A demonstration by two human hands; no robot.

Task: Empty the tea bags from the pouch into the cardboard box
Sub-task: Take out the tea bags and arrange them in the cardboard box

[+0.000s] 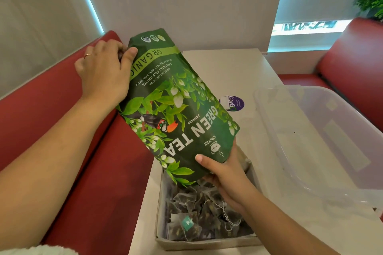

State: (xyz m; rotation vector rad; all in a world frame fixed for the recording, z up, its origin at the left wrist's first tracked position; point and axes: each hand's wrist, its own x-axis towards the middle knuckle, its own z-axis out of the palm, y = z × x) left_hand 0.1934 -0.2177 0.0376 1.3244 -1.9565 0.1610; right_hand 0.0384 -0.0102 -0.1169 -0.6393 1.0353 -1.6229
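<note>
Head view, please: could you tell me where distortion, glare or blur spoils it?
Head view: the wide lens bends the wall edges and stretches the left hand and forearm; window strips glow cyan and overexposed; the pouch print reads sharply, upside down; the clear plastic tub looks hazy; the tea bags lie dim in the cardboard box.

The mouth of the green tea pouch (176,97) is concealed behind the right hand (224,174) and the pouch's own lower edge. The left hand (103,70) hides the pouch's upper left corner; its fingertips are out of sight behind it. Contents of the pouch cannot be seen. The far end of the cardboard box (207,243) lies behind pouch and hand. The clear plastic container (323,143) is cut off at the right edge.
</note>
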